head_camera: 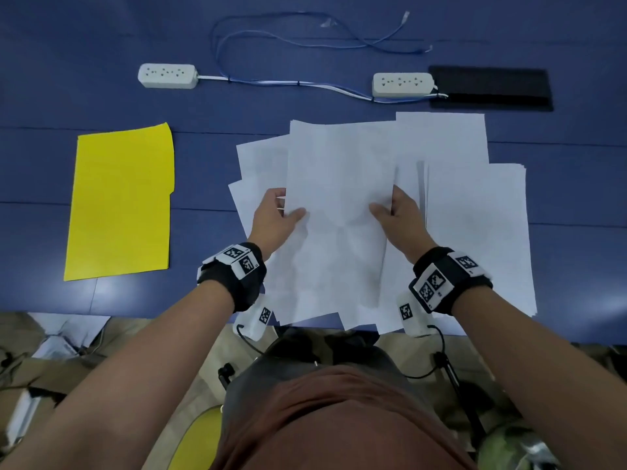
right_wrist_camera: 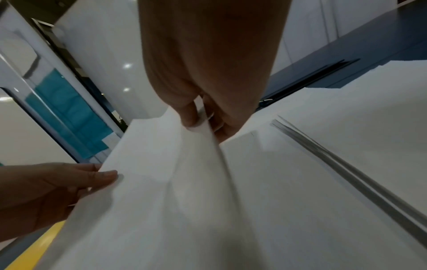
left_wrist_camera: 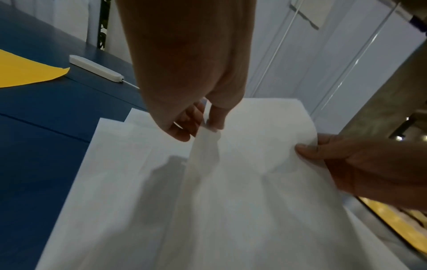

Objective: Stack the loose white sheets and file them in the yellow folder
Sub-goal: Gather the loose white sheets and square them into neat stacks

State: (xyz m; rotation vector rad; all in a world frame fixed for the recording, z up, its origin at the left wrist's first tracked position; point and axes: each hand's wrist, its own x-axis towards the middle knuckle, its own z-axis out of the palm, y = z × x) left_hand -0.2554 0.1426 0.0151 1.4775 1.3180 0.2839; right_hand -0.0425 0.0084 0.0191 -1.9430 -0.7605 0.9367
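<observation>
A: What are the two hands holding?

B: The left hand (head_camera: pixel 271 217) pinches the left edge of a small bundle of white sheets (head_camera: pixel 339 198), thumb on top. The right hand (head_camera: pixel 403 217) has the same grip on the right edge, so the bundle is lifted and bows in the middle.

A: And the rest?

B: More loose sheets (head_camera: pixel 475 215) lie spread beneath and to the right on the blue worktop (head_camera: pixel 101 45). The yellow folder (head_camera: pixel 120 201) lies closed and flat, well to the left.
</observation>
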